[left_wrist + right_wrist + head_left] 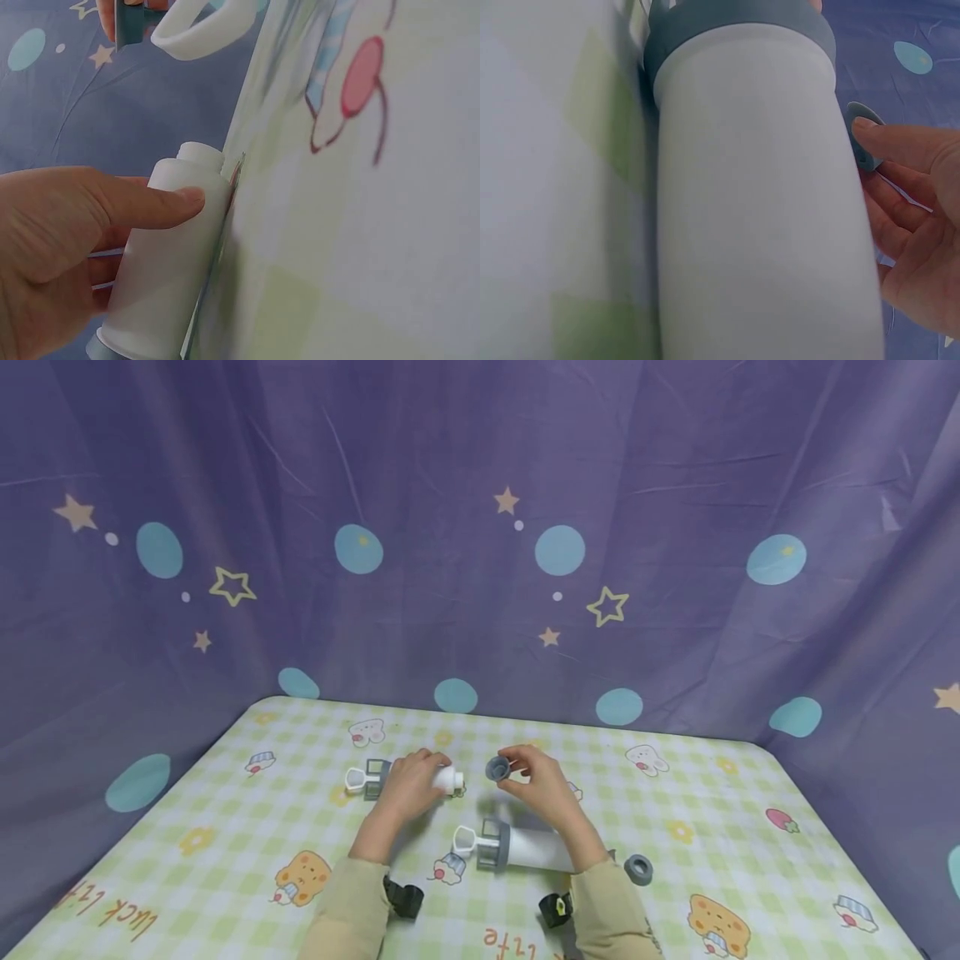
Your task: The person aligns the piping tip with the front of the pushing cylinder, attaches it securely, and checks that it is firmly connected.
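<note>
On the left of the head view, my left hand (408,783) grips a white tube (448,780) lying on the tablecloth. The tube has a narrow white neck pointing right, a grey frame (377,778) and a white loop handle at its left end. In the left wrist view the thumb lies across the white tube (169,255) just below its neck. My right hand (546,789) pinches a small grey cap (497,768) by its edge, its hollow side visible, a short way right of the neck. Cap and neck are apart.
A second, larger white tube (536,849) with a grey frame and loop handle lies beneath my right forearm, its right end partly hidden. It fills much of the right wrist view. A grey ring (639,869) lies to its right. A purple curtain (480,527) hangs behind the table.
</note>
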Demonstrator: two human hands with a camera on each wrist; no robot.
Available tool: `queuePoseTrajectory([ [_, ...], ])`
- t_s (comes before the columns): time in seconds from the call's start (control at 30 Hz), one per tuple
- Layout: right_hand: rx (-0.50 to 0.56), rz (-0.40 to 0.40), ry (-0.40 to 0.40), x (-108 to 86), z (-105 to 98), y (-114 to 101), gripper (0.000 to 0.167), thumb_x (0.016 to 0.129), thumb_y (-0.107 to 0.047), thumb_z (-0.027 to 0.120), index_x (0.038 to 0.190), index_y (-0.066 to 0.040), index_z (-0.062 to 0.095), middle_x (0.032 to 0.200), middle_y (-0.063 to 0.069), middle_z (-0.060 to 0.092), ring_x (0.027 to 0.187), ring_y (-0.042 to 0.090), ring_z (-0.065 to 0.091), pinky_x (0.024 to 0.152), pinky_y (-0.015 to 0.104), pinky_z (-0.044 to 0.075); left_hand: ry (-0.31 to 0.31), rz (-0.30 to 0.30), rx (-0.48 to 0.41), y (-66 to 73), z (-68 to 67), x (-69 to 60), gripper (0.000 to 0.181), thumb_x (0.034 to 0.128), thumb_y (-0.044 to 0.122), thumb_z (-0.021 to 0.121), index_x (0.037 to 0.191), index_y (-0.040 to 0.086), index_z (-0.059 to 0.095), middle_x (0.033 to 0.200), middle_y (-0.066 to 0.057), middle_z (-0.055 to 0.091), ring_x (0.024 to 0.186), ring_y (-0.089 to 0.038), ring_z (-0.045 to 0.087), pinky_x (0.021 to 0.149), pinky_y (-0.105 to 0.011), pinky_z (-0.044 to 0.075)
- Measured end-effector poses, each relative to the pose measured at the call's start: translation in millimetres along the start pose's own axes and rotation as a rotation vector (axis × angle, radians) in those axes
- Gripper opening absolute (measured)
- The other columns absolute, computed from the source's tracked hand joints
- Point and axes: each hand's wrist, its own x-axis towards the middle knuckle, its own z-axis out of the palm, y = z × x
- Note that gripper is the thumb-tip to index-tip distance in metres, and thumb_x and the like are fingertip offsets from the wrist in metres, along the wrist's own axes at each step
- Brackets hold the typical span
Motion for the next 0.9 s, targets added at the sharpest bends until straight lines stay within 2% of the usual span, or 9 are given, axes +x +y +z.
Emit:
queuePoseTrajectory([
  [0.33, 0.039, 0.007, -0.032, 0.6, 3.4, -4.4, 0.038, 0.073, -0.008, 0.074, 0.11, -0.009, 0.061, 0.098, 0.004, 0.064, 0.089, 0.02, 0.061, 0.08, 0.041, 0.048, 0.011, -0.02, -0.025, -2.0, 3.6, 1.8, 0.045, 0.0662, 0.015, 0.076, 0.11, 0.013, 0.064, 0.1, -0.009, 0.063, 0.089, -0.028, 0.058, 0.083, -0.045, 0.042],
  [0.53, 0.033, -0.004, -0.026, 0.9, 4.9, -4.3, 0.038, 0.073, -0.01, 0.074, 0.109, -0.009, 0.061, 0.097, 0.003, 0.065, 0.088, 0.019, 0.061, 0.08, 0.044, 0.047, 0.068, 0.003, -0.031, -1.6, 2.4, 2.4, 0.045, 0.0654, 0.016, 0.078, 0.109, 0.014, 0.065, 0.101, -0.008, 0.064, 0.089, -0.028, 0.059, 0.082, -0.044, 0.043],
  [0.67, 0.044, -0.007, -0.007, 0.2, 5.2, -4.4, 0.039, 0.074, -0.01, 0.074, 0.111, -0.009, 0.061, 0.098, 0.003, 0.066, 0.088, 0.018, 0.062, 0.08, 0.042, 0.048, 0.117, 0.038, -0.043, 3.4, -3.0, 2.9, 0.045, 0.0652, 0.017, 0.078, 0.109, 0.014, 0.066, 0.102, -0.007, 0.064, 0.091, -0.028, 0.059, 0.084, -0.044, 0.043],
  [0.9, 0.072, -0.003, 0.051, 0.6, 2.9, -6.2, 0.037, 0.072, -0.01, 0.075, 0.107, -0.009, 0.062, 0.095, 0.001, 0.067, 0.088, 0.018, 0.062, 0.082, 0.041, 0.048, 0.184, 0.109, -0.074, 17.5, -21.1, 3.4, 0.046, 0.0661, 0.016, 0.078, 0.11, 0.013, 0.065, 0.102, -0.008, 0.063, 0.093, -0.028, 0.058, 0.086, -0.045, 0.041],
])
